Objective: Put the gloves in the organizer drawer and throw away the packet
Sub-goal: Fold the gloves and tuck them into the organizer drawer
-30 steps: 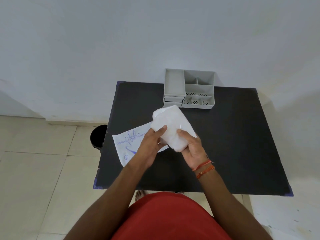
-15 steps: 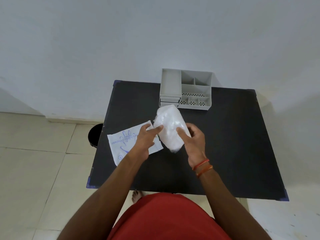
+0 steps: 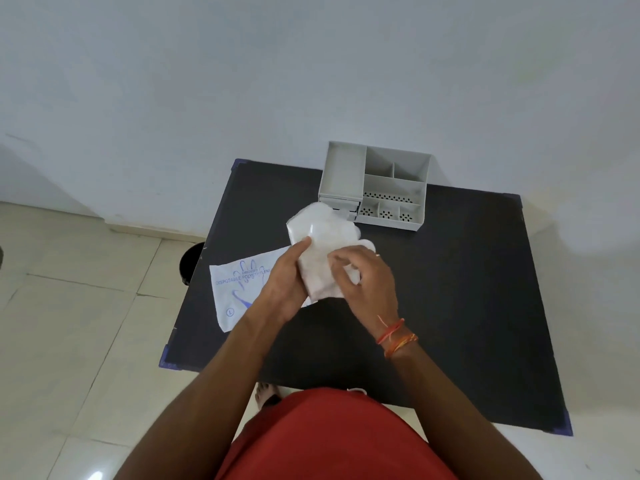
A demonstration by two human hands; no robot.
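A bundle of translucent white gloves (image 3: pixel 320 237) is held above the black table (image 3: pixel 450 289) between both hands. My left hand (image 3: pixel 280 285) grips its left side with the thumb on top. My right hand (image 3: pixel 367 282) presses on its right side, fingers curled over the plastic. The flat white packet (image 3: pixel 239 289) with blue glove print lies on the table at the left, partly under my left hand. The grey organizer (image 3: pixel 377 185) stands at the table's far edge, its small drawers at the lower left partly hidden by the gloves.
A black bin (image 3: pixel 189 263) stands on the tiled floor beside the table's left edge. A white wall runs behind the table. My red clothing and a bare foot (image 3: pixel 265 393) show at the near edge.
The glove bundle has been folded and pressed tighter. My right hand moved from below it to on top of its right side. The left hand stays on its left side.
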